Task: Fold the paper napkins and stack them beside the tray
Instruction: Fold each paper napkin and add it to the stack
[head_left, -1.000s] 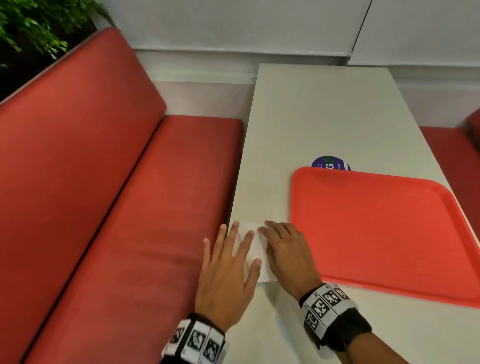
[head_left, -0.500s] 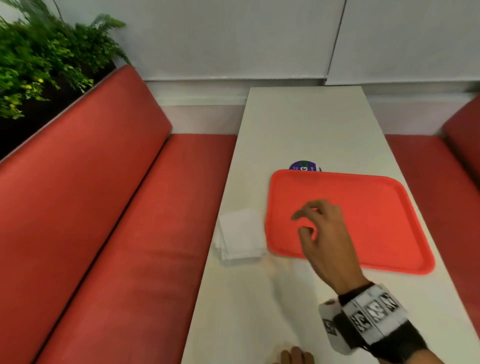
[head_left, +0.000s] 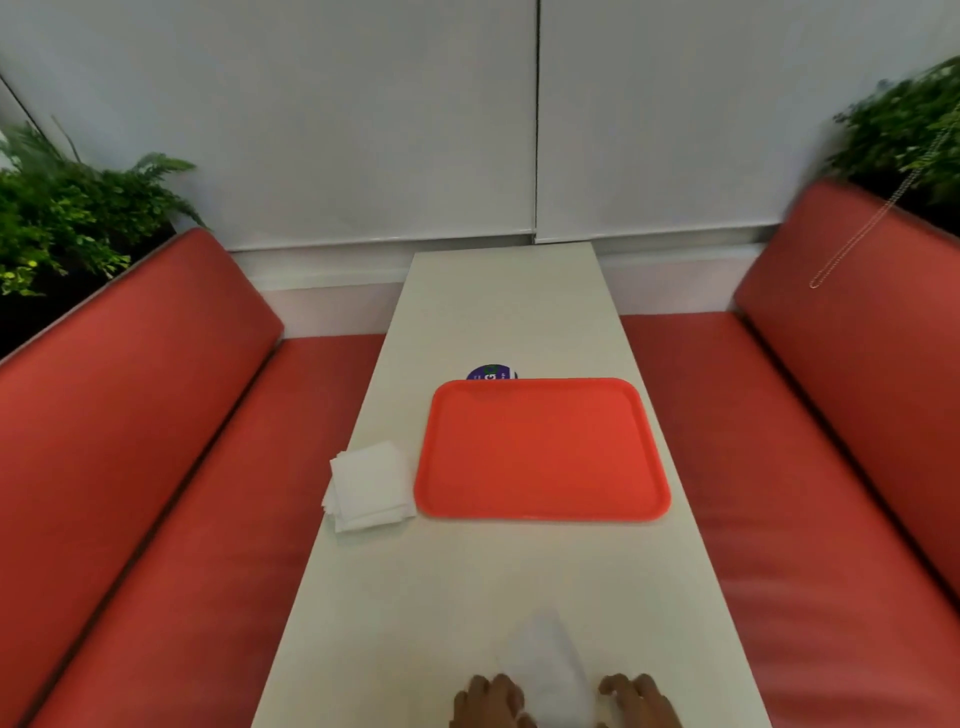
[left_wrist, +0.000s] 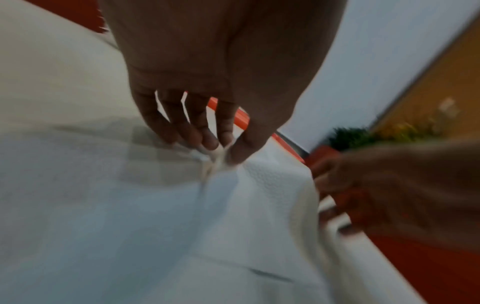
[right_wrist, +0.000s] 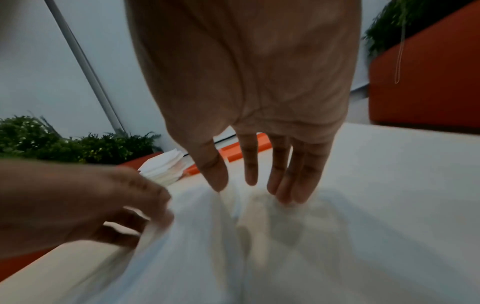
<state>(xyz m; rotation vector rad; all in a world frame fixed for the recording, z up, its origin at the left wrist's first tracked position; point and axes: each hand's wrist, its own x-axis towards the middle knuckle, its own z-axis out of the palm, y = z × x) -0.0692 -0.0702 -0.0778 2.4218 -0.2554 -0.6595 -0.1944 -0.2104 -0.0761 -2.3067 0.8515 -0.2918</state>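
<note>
A white unfolded napkin (head_left: 545, 660) lies rumpled at the table's near edge, blurred by motion. My left hand (head_left: 488, 696) is at its left side; in the left wrist view my left hand (left_wrist: 226, 150) pinches a raised fold of the napkin (left_wrist: 233, 216) between thumb and fingers. My right hand (head_left: 634, 696) is at its right side; in the right wrist view my right hand (right_wrist: 249, 187) has straight fingers whose tips touch the napkin (right_wrist: 207, 246). A stack of folded napkins (head_left: 371, 486) sits just left of the orange tray (head_left: 540, 452).
The white table (head_left: 493, 597) runs away from me between two red benches (head_left: 156, 467) (head_left: 805, 441). A round purple sticker (head_left: 491, 373) peeks out behind the tray. Green plants (head_left: 67, 218) stand behind both bench backs. A thin chain (head_left: 852, 244) hangs at the right.
Both hands left the folded stack beside the tray and came back to the near edge, where they now handle a fresh unfolded napkin. The head view has lifted and swung right.
</note>
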